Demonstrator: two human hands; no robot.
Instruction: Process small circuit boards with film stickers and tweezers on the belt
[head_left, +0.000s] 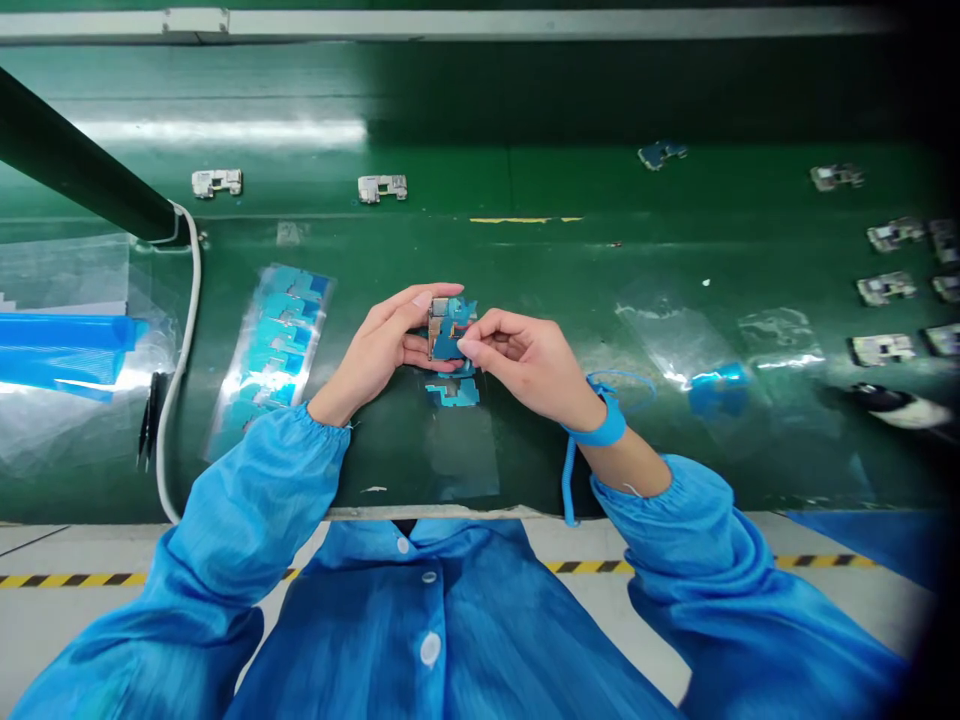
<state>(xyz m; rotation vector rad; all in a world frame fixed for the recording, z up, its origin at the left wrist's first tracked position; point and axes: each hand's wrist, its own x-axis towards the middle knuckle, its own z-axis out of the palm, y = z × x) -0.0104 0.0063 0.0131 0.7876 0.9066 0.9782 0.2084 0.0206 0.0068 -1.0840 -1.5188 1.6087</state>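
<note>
Green conveyor [480, 260], filmed bracket [442, 330] half-hidden by right hand [525, 365]

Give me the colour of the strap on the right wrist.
Bright blue, shown best in the head view: the wrist strap.

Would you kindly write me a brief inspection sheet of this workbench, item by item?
Surface: green belt, glossy, lightly scuffed.
Job's things: small metal part with blue film; loose blue film piece below it.
Clutter: clear plastic sheet; tweezers; strip of blue film pieces.
Hands: left hand and right hand both pinch the part.
Cables: white cable; blue wrist-strap cord.
Surroundings: rows of metal parts; yellow-black floor tape.
</note>
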